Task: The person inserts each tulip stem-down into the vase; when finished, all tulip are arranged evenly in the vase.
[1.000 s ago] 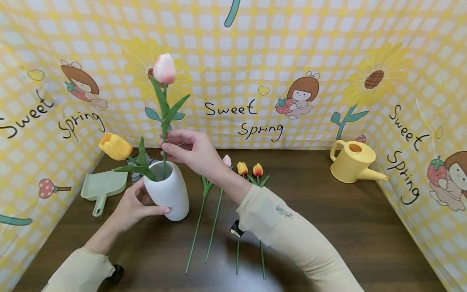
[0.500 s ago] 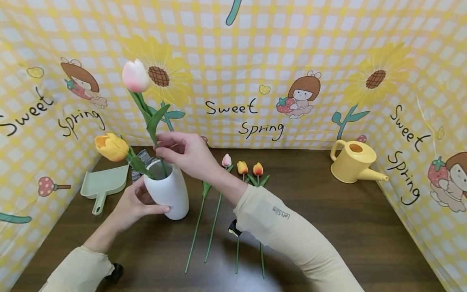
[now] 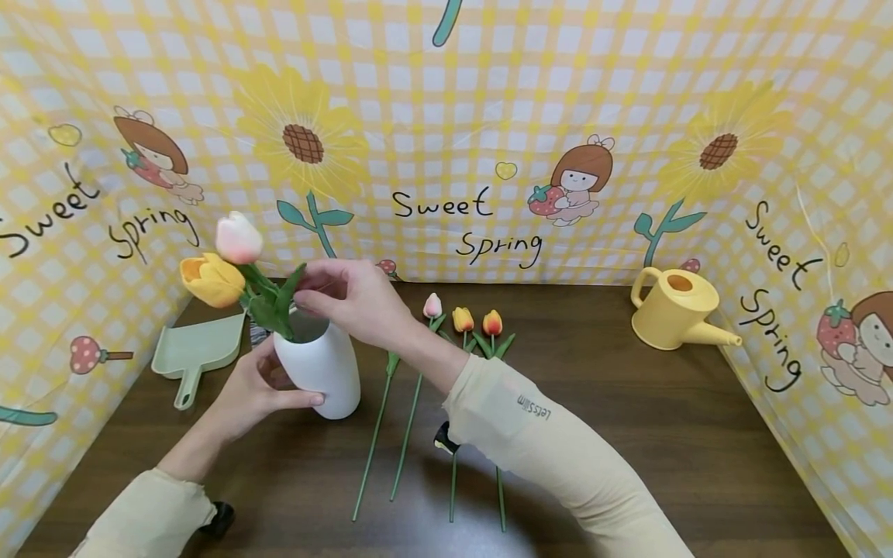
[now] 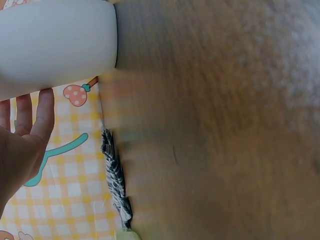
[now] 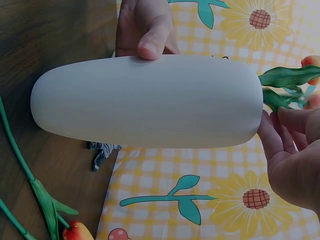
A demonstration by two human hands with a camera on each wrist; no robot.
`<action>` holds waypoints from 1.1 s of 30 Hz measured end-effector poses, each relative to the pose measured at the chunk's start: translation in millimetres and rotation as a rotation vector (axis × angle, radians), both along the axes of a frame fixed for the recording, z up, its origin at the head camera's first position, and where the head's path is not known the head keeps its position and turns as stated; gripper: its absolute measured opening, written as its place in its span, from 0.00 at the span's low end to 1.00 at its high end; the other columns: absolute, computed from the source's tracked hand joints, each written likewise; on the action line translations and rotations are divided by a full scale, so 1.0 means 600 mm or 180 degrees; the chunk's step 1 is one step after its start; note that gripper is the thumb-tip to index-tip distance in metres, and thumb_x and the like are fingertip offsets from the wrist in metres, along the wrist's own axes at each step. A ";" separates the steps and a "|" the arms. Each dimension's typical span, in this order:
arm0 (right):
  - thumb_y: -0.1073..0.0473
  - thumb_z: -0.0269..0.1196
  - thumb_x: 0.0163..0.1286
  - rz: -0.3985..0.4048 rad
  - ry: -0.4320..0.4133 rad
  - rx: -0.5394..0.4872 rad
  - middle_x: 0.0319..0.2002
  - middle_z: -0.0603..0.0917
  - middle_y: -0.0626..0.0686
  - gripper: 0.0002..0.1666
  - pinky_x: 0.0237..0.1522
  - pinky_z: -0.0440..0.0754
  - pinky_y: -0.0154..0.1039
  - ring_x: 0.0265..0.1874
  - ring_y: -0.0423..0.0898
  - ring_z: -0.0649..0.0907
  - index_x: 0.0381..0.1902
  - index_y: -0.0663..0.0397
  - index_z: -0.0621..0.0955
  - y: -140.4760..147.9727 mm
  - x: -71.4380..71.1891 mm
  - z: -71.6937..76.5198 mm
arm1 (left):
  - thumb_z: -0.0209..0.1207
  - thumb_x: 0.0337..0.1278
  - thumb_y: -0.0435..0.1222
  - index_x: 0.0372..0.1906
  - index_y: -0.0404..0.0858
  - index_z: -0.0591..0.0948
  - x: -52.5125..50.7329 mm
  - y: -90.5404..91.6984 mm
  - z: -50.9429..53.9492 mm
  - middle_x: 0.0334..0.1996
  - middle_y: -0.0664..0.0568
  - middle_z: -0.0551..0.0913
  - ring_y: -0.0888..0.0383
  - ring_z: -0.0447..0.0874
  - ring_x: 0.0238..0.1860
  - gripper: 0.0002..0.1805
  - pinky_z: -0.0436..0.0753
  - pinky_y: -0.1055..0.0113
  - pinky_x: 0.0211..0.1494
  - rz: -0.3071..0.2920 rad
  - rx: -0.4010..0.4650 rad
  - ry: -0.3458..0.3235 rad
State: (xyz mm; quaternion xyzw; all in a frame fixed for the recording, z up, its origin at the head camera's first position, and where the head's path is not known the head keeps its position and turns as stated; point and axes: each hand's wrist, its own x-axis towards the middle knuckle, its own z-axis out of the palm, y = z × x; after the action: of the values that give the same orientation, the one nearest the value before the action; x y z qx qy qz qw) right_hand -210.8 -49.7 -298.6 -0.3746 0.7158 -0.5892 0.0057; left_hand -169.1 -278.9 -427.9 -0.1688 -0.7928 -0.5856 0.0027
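Observation:
A white vase [image 3: 319, 376] stands at the left, gripped around its left side by the left hand [image 3: 251, 395]; its thumb lies across the front. In the left wrist view several fingers of the left hand [image 4: 25, 135] touch the vase [image 4: 55, 47]. A yellow tulip [image 3: 212, 280] and a pink-white tulip [image 3: 239, 238] lean left out of the mouth. The right hand [image 3: 359, 302] is at the rim, pinching the pink-white tulip's green leaves [image 3: 287, 291]. In the right wrist view the thumb and fingers of the right hand [image 5: 295, 150] hold the greenery [image 5: 274, 99] beside the vase's mouth.
Several tulips lie on the dark table [image 3: 593, 434], among them a pink one [image 3: 432, 305], a yellow one [image 3: 463, 319] and an orange-red one [image 3: 492, 322]. A green dustpan [image 3: 198, 349] is at the left, a yellow watering can [image 3: 675, 310] at the right. Patterned cloth walls surround the table.
The pink-white tulip has tilted left and sunk into the vase, its head now beside the yellow one. The right hand moved slightly left and lower; the left hand stays on the vase.

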 end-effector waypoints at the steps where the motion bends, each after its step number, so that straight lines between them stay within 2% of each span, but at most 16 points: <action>1: 0.66 0.67 0.70 0.0000 -0.0024 -0.0009 0.38 0.89 0.49 0.09 0.40 0.85 0.32 0.36 0.36 0.87 0.47 0.60 0.85 0.000 0.000 0.000 | 0.78 0.39 0.22 0.71 0.43 0.69 -0.001 0.000 0.000 0.56 0.47 0.80 0.56 0.86 0.51 0.49 0.86 0.65 0.49 -0.0007 0.0001 0.0002; 3: 0.65 0.67 0.70 -0.0012 -0.0098 -0.0026 0.38 0.89 0.50 0.09 0.40 0.86 0.33 0.36 0.36 0.87 0.47 0.59 0.85 0.000 0.000 -0.001 | 0.78 0.39 0.22 0.71 0.43 0.69 -0.002 0.001 0.001 0.57 0.46 0.79 0.56 0.86 0.51 0.49 0.86 0.64 0.49 -0.0021 0.0006 0.0006; 10: 0.69 0.66 0.70 0.0062 -0.0554 -0.0395 0.42 0.88 0.61 0.13 0.41 0.88 0.39 0.36 0.42 0.88 0.51 0.65 0.84 0.009 0.001 0.003 | 0.78 0.39 0.22 0.70 0.42 0.70 -0.003 0.002 0.001 0.56 0.47 0.80 0.57 0.85 0.51 0.48 0.86 0.64 0.49 -0.0005 0.0003 -0.0007; 17: 0.69 0.64 0.72 0.0204 -0.1068 -0.0698 0.48 0.87 0.60 0.18 0.47 0.87 0.43 0.44 0.49 0.88 0.58 0.68 0.80 0.048 0.010 0.004 | 0.78 0.37 0.21 0.68 0.40 0.71 0.001 -0.002 0.000 0.55 0.47 0.80 0.57 0.85 0.50 0.47 0.85 0.67 0.50 0.0023 0.0004 0.0049; 21: 0.67 0.64 0.73 0.0178 -0.1050 -0.0776 0.47 0.87 0.61 0.18 0.47 0.87 0.49 0.45 0.56 0.88 0.58 0.67 0.80 0.094 0.017 -0.004 | 0.78 0.35 0.20 0.68 0.40 0.72 -0.001 -0.002 0.000 0.56 0.47 0.80 0.58 0.84 0.51 0.48 0.84 0.68 0.51 0.0003 0.0024 0.0110; 26: 0.65 0.64 0.73 -0.0047 -0.1004 -0.0626 0.44 0.88 0.60 0.16 0.43 0.87 0.53 0.42 0.61 0.88 0.56 0.64 0.82 0.174 0.025 -0.030 | 0.78 0.35 0.20 0.68 0.39 0.72 -0.003 -0.001 -0.004 0.56 0.47 0.80 0.58 0.84 0.51 0.48 0.84 0.69 0.52 -0.0010 0.0048 0.0156; 30: 0.62 0.65 0.73 -0.0300 -0.1225 -0.0377 0.44 0.88 0.62 0.16 0.41 0.88 0.54 0.39 0.60 0.88 0.56 0.61 0.82 0.241 0.034 -0.065 | 0.78 0.35 0.20 0.68 0.39 0.72 -0.003 -0.001 -0.004 0.56 0.47 0.80 0.58 0.84 0.52 0.47 0.84 0.68 0.52 -0.0020 0.0033 0.0141; 33: 0.61 0.66 0.73 -0.0430 -0.1457 -0.0128 0.43 0.87 0.63 0.19 0.41 0.87 0.57 0.37 0.59 0.88 0.58 0.63 0.81 0.286 0.042 -0.103 | 0.78 0.36 0.21 0.67 0.40 0.72 -0.002 -0.003 -0.001 0.55 0.48 0.81 0.58 0.84 0.52 0.47 0.84 0.68 0.52 -0.0001 -0.0016 0.0139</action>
State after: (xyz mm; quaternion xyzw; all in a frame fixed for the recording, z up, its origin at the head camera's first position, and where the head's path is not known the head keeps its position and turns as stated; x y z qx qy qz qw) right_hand -185.7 121.9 -360.5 -0.1826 0.7074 -0.6720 0.1209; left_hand -170.6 -280.6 -428.6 -0.1816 -0.7940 -0.5798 0.0195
